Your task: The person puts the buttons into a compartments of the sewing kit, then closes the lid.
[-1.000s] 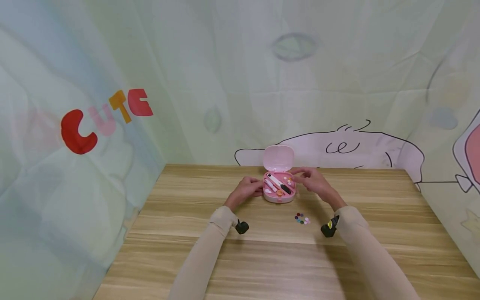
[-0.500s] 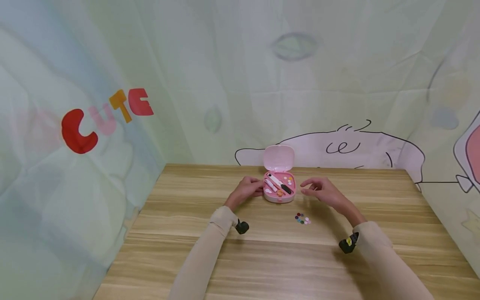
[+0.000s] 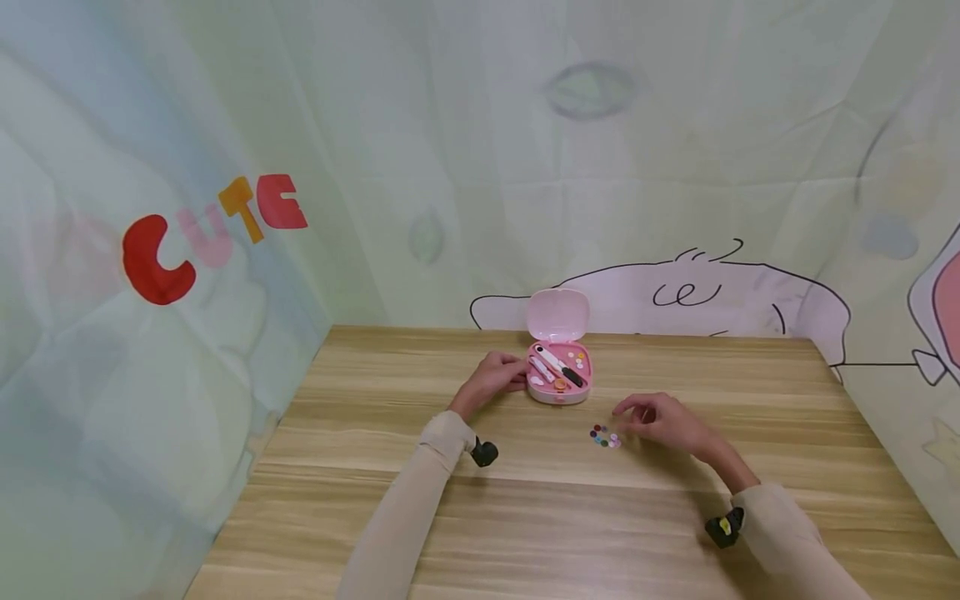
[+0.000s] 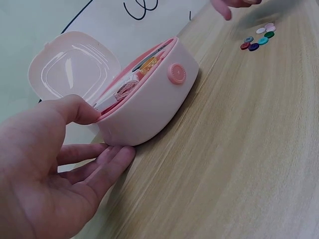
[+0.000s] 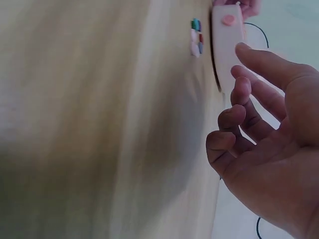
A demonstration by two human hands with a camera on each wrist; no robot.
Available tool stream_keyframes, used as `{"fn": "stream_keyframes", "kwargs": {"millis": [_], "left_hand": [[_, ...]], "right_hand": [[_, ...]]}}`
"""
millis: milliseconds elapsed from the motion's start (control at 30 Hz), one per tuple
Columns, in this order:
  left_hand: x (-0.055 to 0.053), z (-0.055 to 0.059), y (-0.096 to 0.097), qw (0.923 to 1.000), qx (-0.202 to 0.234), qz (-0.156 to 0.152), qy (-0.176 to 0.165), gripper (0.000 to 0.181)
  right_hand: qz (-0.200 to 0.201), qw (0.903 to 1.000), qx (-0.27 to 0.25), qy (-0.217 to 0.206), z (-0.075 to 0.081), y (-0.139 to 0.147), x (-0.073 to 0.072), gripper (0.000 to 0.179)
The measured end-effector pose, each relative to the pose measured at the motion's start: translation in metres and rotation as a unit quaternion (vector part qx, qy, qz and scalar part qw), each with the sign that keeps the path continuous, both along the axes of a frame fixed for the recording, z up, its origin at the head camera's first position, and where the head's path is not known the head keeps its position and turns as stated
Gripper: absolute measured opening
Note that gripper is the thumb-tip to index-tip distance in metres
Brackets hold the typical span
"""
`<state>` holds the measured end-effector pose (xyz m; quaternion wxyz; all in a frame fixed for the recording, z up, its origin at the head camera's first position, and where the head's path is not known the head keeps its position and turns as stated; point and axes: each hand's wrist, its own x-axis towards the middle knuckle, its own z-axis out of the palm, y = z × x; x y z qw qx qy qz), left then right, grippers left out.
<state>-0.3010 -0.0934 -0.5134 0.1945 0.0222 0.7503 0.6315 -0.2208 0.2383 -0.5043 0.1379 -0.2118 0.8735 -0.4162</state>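
Note:
A pink sewing box (image 3: pixel 559 398) stands at the back of the table with its lid (image 3: pixel 558 315) raised. Inside lie a white-and-black tool (image 3: pixel 558 367), an orange round piece (image 3: pixel 560 385) and several small buttons (image 3: pixel 577 361). My left hand (image 4: pixel 60 164) holds the box's left side, thumb on the rim and fingers low against the wall. Several coloured buttons (image 4: pixel 259 39) lie loose on the table in front of the box. Just right of these buttons hovers my right hand (image 3: pixel 667 423), its fingers loosely bent and nothing held between them.
The wooden table (image 3: pixel 525 533) runs up to a printed cloth backdrop (image 3: pixel 450 167) behind the box. Another cloth side (image 3: pixel 90 400) hangs along the left edge. Dark wrist cameras (image 3: pixel 484 453) sit on both cuffs.
My right hand has left the right side of the sewing box and come down and to the right, beside the loose buttons. The left hand and the box stay put.

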Motion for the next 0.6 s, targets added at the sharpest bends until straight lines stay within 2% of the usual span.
{"fn": "stream_keyframes", "kwargs": {"millis": [233,600], "left_hand": [[0.001,0.001,0.001,1.0,-0.004,0.004,-0.003,0.034],[0.001,0.0,0.001,1.0,0.004,0.006,0.0,0.033]], "right_hand": [[0.022,0.9985,0.027,0.041,-0.01,-0.001,0.011,0.021],[0.02,0.997,0.037,0.065,-0.022,-0.003,0.016,0.012]]}}
